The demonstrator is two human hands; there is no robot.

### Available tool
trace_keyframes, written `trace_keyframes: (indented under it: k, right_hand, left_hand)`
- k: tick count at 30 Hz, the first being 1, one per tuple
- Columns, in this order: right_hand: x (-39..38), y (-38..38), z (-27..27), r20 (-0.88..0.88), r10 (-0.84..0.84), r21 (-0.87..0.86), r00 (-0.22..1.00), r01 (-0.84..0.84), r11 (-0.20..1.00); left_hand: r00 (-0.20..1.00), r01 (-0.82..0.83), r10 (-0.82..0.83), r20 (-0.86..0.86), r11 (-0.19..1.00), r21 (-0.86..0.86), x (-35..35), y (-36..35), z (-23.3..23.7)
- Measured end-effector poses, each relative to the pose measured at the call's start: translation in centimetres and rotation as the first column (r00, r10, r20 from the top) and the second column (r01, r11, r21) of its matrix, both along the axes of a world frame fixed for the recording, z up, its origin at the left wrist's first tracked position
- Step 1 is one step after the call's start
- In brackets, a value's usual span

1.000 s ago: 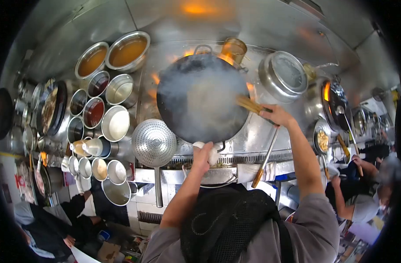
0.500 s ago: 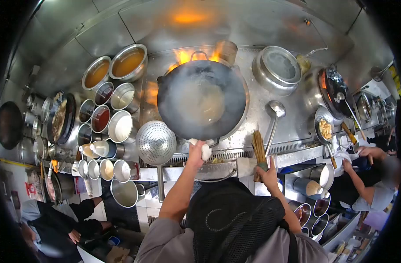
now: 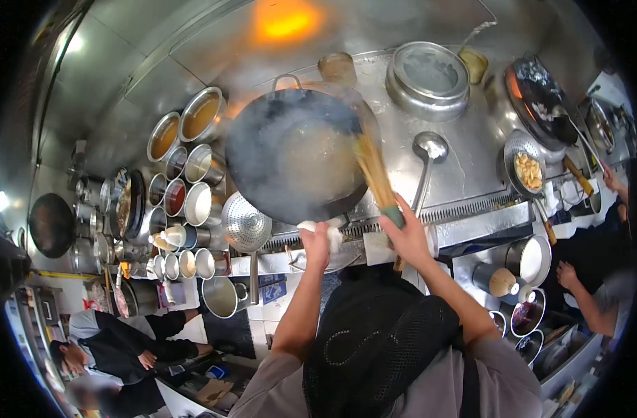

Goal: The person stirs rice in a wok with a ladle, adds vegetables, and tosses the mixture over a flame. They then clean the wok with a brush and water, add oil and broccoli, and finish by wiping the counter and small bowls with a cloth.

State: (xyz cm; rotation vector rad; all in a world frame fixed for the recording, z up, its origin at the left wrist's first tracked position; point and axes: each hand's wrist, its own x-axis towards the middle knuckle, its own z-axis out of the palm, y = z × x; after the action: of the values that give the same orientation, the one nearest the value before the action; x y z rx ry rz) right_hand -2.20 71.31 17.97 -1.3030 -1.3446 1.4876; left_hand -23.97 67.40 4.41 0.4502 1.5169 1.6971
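A large black wok (image 3: 256,139) sits on the stove, steaming, with cloudy liquid in its bottom. My left hand (image 3: 316,245) is closed on a folded white cloth (image 3: 330,237) at the wok's near rim; the cloth hides whether a handle is inside the grip. In my right hand (image 3: 409,235) is a bamboo wok brush (image 3: 375,174) with a green band. Its bristle tips reach over the wok's right rim. Just right of the brush, a steel ladle (image 3: 430,157) rests on the stove top. A perforated strainer (image 3: 246,221) lies left of my left hand.
Metal pots of sauces and seasonings (image 3: 197,203) crowd the left side. A lidded steel pot (image 3: 428,82) stands behind the ladle. On the right, a skimmer holds pale food pieces (image 3: 528,171). People are at both sides; one person's hand (image 3: 568,275) shows at right.
My right hand has brought the brush up and forward from the stove's front edge to the wok. Flames behind the wok no longer show. The whole view has shifted and tilted.
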Motion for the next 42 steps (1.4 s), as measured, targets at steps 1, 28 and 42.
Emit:
trace_keyframes:
  k: [1,28,42]
  right_hand:
    - [-1.1,1.0,1.0,-0.057,0.042,0.003,0.997,-0.042,0.999]
    - [-2.0,4.1,-3.5,0.555,0.358,0.274,0.75,-0.572,0.773]
    - [0.8,15.2,0.9,0.653,-0.499,0.622,0.571,-0.028,0.782]
  left_hand:
    - [0.998,0.024,-0.029,-0.053,0.996,-0.081,0.1,0.1,0.1]
    - [0.637,0.102,-0.07,-0.768,0.995,-0.005,1.6,2.6,3.9]
    - [0.985,-0.088,0.081,0.149,0.995,0.039,-4.1,3.4,1.1]
